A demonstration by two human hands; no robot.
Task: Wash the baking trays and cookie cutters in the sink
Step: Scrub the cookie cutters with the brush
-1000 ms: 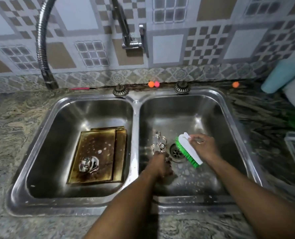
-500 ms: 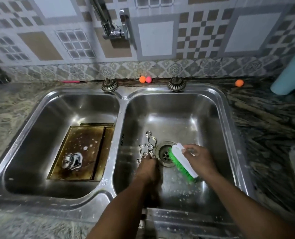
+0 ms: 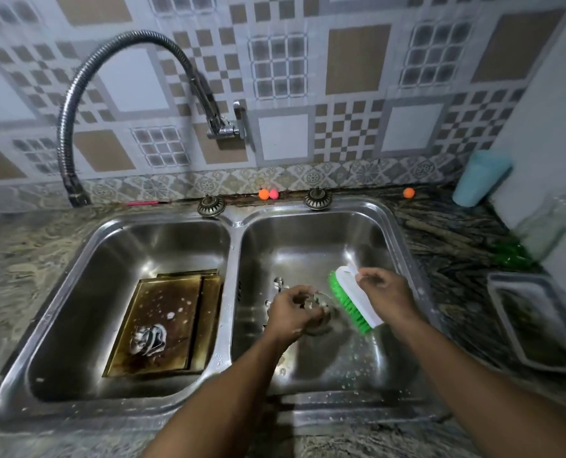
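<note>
My left hand (image 3: 291, 310) pinches a metal cookie cutter (image 3: 314, 302) over the right basin's drain in the sink (image 3: 235, 223). My right hand (image 3: 386, 294) is closed round the scrub brush (image 3: 352, 300), green bristles just beside the cutter. More cutters (image 3: 280, 285) lie near. Stained baking trays (image 3: 166, 322) are stacked in the left basin, a soapy cutter (image 3: 149, 338) on top.

Double sink (image 3: 232, 226) sits mid-frame in the counter (image 3: 17, 259). Trays (image 3: 162, 322) lie stacked in the left basin, one cutter (image 3: 147, 338) on top. Both hands are in the right basin: left hand (image 3: 291, 314) over the drain, brush (image 3: 354, 299) just right of it in the right hand (image 3: 386, 295). Faucet (image 3: 116, 104) arcs across the upper left.
</note>
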